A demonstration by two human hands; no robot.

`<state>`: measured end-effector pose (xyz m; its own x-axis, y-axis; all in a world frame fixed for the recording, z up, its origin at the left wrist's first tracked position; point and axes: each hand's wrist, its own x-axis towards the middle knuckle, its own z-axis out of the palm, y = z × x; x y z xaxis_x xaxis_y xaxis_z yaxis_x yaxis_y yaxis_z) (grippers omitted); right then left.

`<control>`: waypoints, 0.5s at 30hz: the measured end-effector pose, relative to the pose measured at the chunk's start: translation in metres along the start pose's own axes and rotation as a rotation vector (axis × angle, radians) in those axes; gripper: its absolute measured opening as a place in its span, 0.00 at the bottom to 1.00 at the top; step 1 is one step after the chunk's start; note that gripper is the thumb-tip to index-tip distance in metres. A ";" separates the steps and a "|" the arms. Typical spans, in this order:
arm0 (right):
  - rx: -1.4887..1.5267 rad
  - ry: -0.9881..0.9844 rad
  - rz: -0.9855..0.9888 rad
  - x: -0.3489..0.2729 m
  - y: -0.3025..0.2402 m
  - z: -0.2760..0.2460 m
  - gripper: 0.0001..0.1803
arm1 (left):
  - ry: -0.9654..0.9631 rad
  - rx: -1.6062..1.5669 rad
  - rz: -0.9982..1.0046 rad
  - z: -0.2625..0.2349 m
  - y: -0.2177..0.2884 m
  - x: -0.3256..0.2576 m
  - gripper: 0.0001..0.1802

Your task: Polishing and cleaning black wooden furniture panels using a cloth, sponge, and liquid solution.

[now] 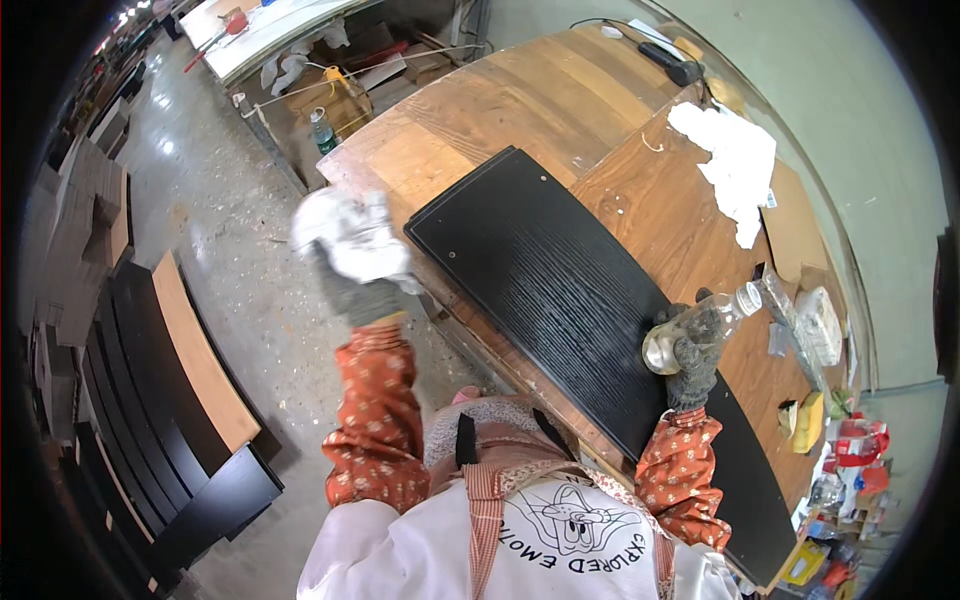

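My left hand (362, 300), in a grey glove, grips a crumpled white cloth (350, 235) out past the left edge of the wooden table; hand and cloth are somewhat smeared by motion. My right hand (692, 372), also gloved, is wrapped round a clear plastic bottle (715, 312) that tilts with its white neck toward the upper right. Beneath the bottle lies a long black board (540, 280) with a wood-grain surface, set diagonally along the table's near edge. Small holes or dots show near its far end.
White cloth or paper (735, 165) lies on the wooden table (480, 100), near a black-handled tool (672, 62). A yellow sponge-like item (808, 422) sits at the right. Black boards (150, 390) are stacked on the floor at left. A bottle (322, 130) stands beyond the table.
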<state>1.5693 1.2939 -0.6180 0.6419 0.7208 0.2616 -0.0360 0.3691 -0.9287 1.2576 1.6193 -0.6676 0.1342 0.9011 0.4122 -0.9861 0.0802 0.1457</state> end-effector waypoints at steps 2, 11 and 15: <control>-0.156 0.112 -0.070 0.001 0.004 -0.021 0.43 | 0.102 0.018 0.047 -0.030 0.059 0.005 0.20; -0.664 0.562 -0.261 0.086 -0.024 -0.145 0.33 | -0.403 1.847 0.228 0.084 -0.031 -0.151 0.22; -1.112 0.734 0.064 0.089 0.010 -0.291 0.41 | -0.884 1.672 0.056 0.121 -0.072 -0.162 0.29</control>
<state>1.8493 1.1909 -0.6805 0.9359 0.1087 0.3350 0.3336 -0.5780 -0.7447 1.3191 1.4162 -0.6360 0.6504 0.3963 0.6481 0.0319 -0.8666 0.4979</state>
